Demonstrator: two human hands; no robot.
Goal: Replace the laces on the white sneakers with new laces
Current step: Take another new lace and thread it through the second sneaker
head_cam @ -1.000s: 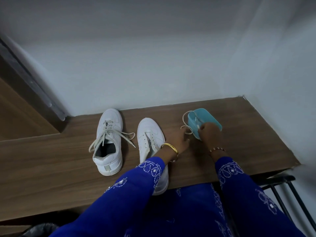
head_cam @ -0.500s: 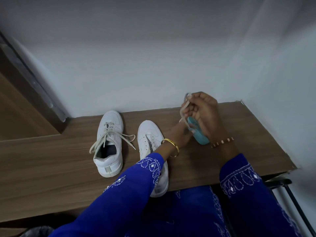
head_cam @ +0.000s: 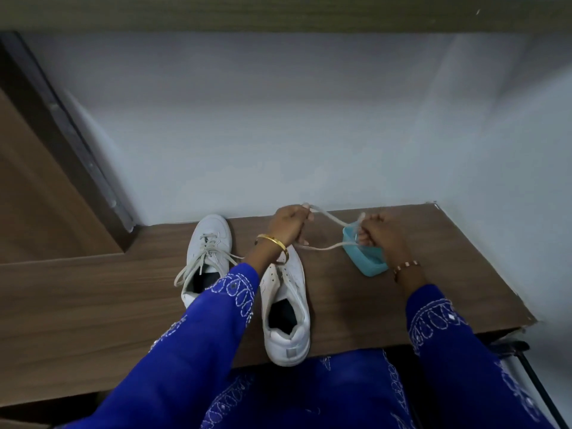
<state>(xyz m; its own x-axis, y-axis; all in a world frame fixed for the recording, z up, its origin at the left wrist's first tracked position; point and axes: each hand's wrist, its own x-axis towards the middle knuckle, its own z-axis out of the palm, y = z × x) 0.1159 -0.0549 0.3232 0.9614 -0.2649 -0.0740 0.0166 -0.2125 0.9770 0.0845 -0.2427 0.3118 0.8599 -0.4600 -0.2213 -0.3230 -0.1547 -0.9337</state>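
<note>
Head view: left hand (head_cam: 286, 224) and right hand (head_cam: 382, 232) are each pinching the new lace (head_cam: 329, 221), drawing it taut above the teal box (head_cam: 366, 258), probably to straighten it. Unlaced sneaker (head_cam: 284, 308) is waiting on the tabletop (head_cam: 387, 305); laced sneaker (head_cam: 207, 252) sits beside it.

Loose cream lace (head_cam: 328, 218) stretched in two strands between left hand (head_cam: 286, 224) and right hand (head_cam: 382, 235), both gripping it. Unlaced white sneaker (head_cam: 286, 308) lies just below left hand, toe toward it, heel at bench edge. Laced white sneaker (head_cam: 206, 253) left of left hand, lace ends trailing.
</note>
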